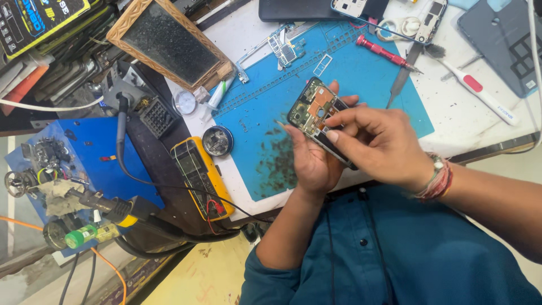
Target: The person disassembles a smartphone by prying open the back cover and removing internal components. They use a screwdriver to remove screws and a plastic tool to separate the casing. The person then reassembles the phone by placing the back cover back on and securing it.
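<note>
Head camera, steep downward look, close over workbench (463,121)

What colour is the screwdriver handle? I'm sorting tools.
Red handle on the screwdriver, lying on the blue mat; head view.

A blue work mat (361,79) carries a red screwdriver (387,55); nearby lie a yellow multimeter (202,175) and a wood-framed mirror (169,42).

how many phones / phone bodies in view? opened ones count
3. One opened phone held in the left hand, right hand working on it. One opened phone at the top edge of the bench. One dark phone lying beside it. More may be hidden in the clutter.
</note>
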